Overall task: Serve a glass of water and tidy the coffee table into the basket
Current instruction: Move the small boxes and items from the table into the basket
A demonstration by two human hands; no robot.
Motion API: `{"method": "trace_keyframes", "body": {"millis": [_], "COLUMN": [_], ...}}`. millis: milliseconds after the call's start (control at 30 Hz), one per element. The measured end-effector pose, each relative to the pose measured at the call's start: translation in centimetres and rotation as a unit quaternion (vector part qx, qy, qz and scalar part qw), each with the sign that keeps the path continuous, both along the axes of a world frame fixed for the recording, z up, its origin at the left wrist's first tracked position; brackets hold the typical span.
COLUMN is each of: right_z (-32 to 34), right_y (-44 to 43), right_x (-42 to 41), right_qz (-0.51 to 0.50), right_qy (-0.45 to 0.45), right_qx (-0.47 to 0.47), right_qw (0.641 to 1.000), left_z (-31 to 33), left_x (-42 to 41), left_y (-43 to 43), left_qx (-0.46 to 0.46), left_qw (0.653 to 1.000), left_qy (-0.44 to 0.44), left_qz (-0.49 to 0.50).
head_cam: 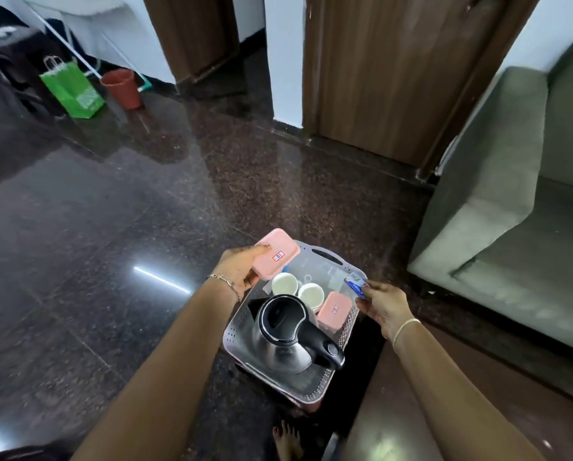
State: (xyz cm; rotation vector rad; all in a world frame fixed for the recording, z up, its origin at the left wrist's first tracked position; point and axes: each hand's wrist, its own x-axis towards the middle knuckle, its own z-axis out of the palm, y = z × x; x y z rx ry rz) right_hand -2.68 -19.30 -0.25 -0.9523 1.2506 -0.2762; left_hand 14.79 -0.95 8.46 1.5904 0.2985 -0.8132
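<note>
A pale perforated plastic basket [236, 341] stands on the dark floor below me. Inside it are a steel electric kettle with a black lid and handle [288, 334], two white cups [284, 283] [311, 295], and a pink lidded box [334, 309]. My left hand [240, 266] grips a second pink lidded box [275, 254] over the basket's far left corner. My right hand [381, 304] pinches a small blue packet [356, 283] at the basket's right rim.
A brown coffee table [411, 410] fills the lower right. A grey-green sofa [511, 211] stands at the right. My bare foot [286, 440] is just behind the basket. A green paper bag [74, 88] and a red bucket [122, 88] sit far left by the wall.
</note>
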Motion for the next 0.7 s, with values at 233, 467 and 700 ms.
{"method": "trace_keyframes", "body": {"millis": [233, 467, 700], "right_z": [-4.6, -7.2, -9.2], "right_y": [-1.4, -2.0, -2.5], "right_x": [2.5, 4.0, 6.7], "right_qz": [0.001, 0.069, 0.176], "right_qy": [0.108, 0.194, 0.245], "right_qx": [-0.083, -0.165, -0.238], "right_qw": [0.991, 0.964, 0.923], "left_z": [-5.1, -11.8, -16.7], "left_x": [4.4, 7.3, 7.7], "left_y": [-5.1, -9.8, -12.0], "left_qx": [0.103, 0.217, 0.224], "left_qw": [0.979, 0.903, 0.864], "left_qy": [-0.104, -0.225, -0.239], "left_qz": [-0.138, -0.293, -0.384]}}
